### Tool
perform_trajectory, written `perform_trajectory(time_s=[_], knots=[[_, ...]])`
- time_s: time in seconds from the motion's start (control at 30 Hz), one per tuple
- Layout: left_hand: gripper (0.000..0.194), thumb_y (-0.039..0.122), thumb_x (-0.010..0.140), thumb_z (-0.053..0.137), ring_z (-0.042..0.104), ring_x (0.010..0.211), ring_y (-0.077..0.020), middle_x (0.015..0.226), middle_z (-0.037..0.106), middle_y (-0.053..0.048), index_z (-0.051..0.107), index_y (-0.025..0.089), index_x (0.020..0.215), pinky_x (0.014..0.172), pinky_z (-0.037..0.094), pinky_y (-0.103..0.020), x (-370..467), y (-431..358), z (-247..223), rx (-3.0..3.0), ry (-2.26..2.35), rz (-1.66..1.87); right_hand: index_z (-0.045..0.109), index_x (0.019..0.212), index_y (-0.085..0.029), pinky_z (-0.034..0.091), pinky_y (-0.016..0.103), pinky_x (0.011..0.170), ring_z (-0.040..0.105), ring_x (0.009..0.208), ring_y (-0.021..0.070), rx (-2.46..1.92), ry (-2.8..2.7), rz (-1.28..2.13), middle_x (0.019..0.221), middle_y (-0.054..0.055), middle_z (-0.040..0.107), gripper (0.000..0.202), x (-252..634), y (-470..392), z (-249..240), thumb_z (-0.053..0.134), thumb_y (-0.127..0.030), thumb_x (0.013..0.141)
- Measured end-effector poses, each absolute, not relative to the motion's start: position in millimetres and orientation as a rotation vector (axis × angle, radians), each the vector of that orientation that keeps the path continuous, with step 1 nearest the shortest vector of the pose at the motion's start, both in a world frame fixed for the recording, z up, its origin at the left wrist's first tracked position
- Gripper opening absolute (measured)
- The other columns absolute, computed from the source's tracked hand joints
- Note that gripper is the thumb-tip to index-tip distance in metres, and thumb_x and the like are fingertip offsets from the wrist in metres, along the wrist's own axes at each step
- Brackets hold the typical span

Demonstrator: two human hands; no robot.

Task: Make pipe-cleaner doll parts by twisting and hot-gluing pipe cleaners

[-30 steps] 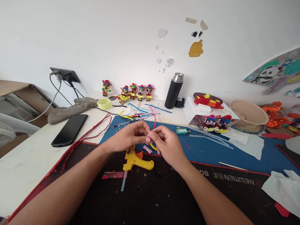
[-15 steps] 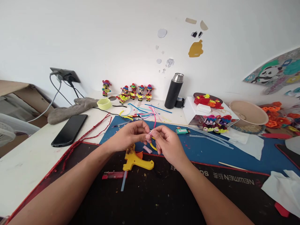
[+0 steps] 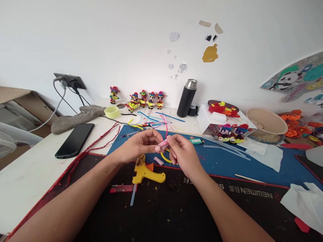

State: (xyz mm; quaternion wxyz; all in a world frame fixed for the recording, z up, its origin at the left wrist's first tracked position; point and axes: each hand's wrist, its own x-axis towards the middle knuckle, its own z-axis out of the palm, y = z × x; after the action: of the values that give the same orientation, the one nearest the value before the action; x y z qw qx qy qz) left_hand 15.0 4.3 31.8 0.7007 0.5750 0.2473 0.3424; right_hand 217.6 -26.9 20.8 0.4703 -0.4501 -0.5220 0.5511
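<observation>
Between both hands in the head view, a small pale-pink piece (image 3: 164, 144) is now showing more of its length, whereas half a second ago the fingertips were mostly covering it. The left hand (image 3: 144, 144) is curling its fingers and meeting the piece's near-left end with its thumb. The right hand (image 3: 184, 151) is pinching the other end between thumb and forefinger, its remaining fingers bending loosely inward. This is suggesting a shift of grip, with the work seemingly staying on this one piece; whether its shape is altering, I cannot tell.

Just below the fingertips, a similar pink piece (image 3: 158, 161) is lying on the blue mat (image 3: 217, 158), beside a curved yellow strip (image 3: 165, 157). Nearer the body from the left hand, a yellow glue gun (image 3: 148, 174) is resting untouched.
</observation>
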Motion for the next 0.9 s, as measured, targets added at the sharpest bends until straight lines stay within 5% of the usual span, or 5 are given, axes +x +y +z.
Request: perform_trajectory(time_s=[0.9], knots=[[0.030, 0.036, 0.085, 0.085, 0.063, 0.075, -0.0155, 0.079, 0.069, -0.004, 0.064, 0.015, 0.087, 0.074, 0.051, -0.028, 22.0, 3.1, 32.7, 1.279, 0.656, 0.725, 0.059, 0.082, -0.022, 0.031, 0.023, 0.040, 0.044, 0.037, 0.0099, -1.113, -1.315, 1.411, 0.048, -0.009, 0.050, 0.046, 215.2, -28.7, 22.5, 0.072, -0.066, 0.087]])
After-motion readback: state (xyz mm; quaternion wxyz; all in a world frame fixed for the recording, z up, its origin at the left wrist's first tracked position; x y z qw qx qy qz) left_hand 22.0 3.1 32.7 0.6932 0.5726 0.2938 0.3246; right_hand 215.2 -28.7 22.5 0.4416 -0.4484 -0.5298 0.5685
